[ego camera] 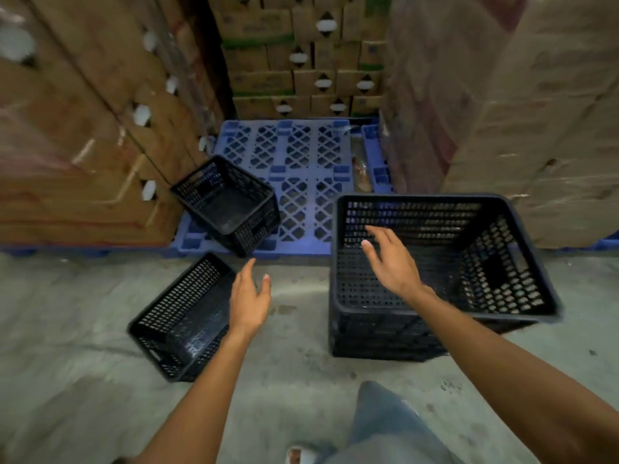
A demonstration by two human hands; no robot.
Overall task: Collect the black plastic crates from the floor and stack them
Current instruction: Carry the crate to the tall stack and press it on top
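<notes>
Crates: stack (435, 279) under right hand (395, 262), fingers spread, empty; its lower crates mostly hidden. Perforated crate (181, 319) beside left hand (249, 296), fingers loosely apart; another (227, 202) beyond, tilted on pallet (301, 182).

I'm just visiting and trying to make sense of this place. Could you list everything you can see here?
Crate stack: black, at least two nested, upright on the floor at right, beside the pallet's front edge.
Loose crate on pallet: one, black, tilted at the pallet's front left corner.
Loose crate on floor: one, black, tilted, left of centre.
Pallet: one, blue plastic, middle, mostly bare.
Cardboard boxes: many, brown, stacked high at left, back and right.
Floor: grey concrete.
Left hand: open, empty, over the floor crate's edge.
Right hand: open, empty, over the stack.
Leg: blue jeans, bottom centre.
</notes>
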